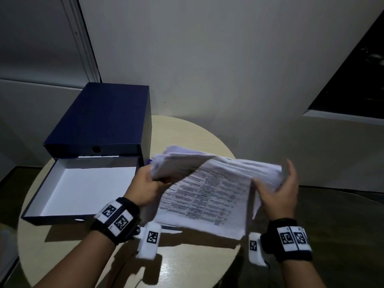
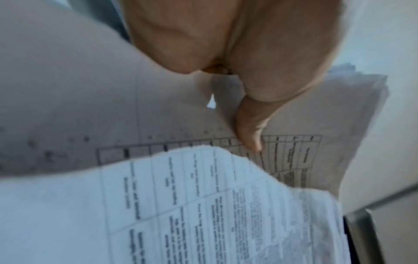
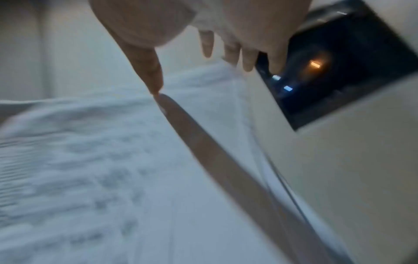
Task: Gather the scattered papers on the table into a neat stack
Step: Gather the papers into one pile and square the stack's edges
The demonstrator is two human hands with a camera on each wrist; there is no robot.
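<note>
A thick bundle of printed papers [image 1: 207,183] hangs tilted above the round beige table [image 1: 187,265], its sheets fanned and uneven. My left hand [image 1: 151,179] grips the bundle's left corner, with the thumb on the front and the fingers hidden behind. In the left wrist view that hand [image 2: 226,71] pinches the papers [image 2: 203,205] close up. My right hand [image 1: 276,183] holds the right edge, thumb on the front sheet and straight fingers behind. The right wrist view shows the right hand [image 3: 196,76] with its thumb tip on the blurred papers [image 3: 90,169].
An open dark blue box [image 1: 52,220] with a white inside lies on the table's left half. Its blue lid [image 1: 104,115] stands behind it against the wall. The table's near edge lies below my wrists. A dark window [image 1: 353,80] is at the right.
</note>
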